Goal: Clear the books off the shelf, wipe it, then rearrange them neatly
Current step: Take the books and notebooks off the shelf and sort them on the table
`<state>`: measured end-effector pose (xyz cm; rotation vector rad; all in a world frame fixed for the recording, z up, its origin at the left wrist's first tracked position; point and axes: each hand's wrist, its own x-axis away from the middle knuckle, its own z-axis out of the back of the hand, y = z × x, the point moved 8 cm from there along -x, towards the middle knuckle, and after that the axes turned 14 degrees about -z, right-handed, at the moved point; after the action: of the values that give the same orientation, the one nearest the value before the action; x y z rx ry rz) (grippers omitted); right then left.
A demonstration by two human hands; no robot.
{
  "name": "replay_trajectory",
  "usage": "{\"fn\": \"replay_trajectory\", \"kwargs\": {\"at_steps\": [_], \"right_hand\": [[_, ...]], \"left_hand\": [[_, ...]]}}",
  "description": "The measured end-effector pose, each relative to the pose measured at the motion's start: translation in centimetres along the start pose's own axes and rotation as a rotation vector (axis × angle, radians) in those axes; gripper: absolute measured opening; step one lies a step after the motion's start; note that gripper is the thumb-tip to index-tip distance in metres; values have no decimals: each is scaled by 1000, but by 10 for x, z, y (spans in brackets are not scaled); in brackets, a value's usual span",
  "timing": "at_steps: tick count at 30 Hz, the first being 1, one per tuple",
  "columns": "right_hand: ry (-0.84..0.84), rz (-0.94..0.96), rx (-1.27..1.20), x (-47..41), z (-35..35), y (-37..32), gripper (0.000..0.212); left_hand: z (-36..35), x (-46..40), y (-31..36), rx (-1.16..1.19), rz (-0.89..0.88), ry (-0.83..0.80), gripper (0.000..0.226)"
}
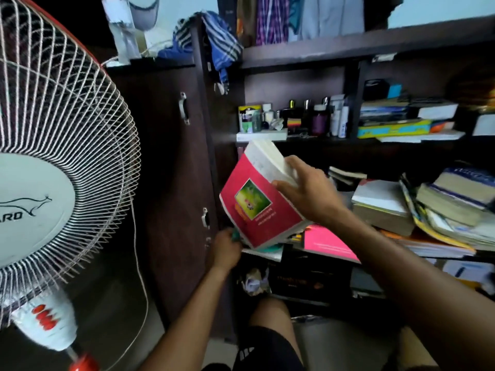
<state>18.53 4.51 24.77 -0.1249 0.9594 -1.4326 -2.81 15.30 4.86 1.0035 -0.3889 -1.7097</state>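
My right hand grips a thick red book by its page edge and holds it tilted in front of the dark wooden shelf. Below it my left hand is closed around a small green thing at the shelf's left corner; I cannot tell what it is. A pink book lies flat on the shelf board under the red one. To the right, a pile of books and a leaning stack of books fill the same board.
A pedestal fan stands close on the left, its cord hanging beside a closed cabinet door. The upper shelf holds bottles and stacked books. Clothes hang above. My knee is below the shelf.
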Motion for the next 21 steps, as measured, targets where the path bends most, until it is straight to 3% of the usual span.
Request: {"fn": "replay_trajectory", "kwargs": {"at_steps": [2,3,5,7,9,12,15,18,21], "right_hand": [[104,1,-54,11,33,5,34],[161,21,-41,18,43,5,33],[326,185,98,43,63,-1,37],[393,376,326,66,66,1,44],[412,458,524,82,73,28,46],[436,397,643,106,118,85,49],[306,264,714,140,164,136,47],[272,25,586,196,225,188,57],[486,-475,116,268,307,267,74]], "left_hand": [[35,7,42,148,0,232,25],[44,14,64,386,41,281,35],[27,26,130,1002,162,66,57],[9,31,199,1332,214,-232,90],[-5,31,250,1342,186,-389,94],[-52,46,310,1224,166,-578,41],[-116,76,349,1221,153,-691,30],[-182,121,387,1269,118,-821,21],[-244,166,415,1305,108,-951,13]]}}
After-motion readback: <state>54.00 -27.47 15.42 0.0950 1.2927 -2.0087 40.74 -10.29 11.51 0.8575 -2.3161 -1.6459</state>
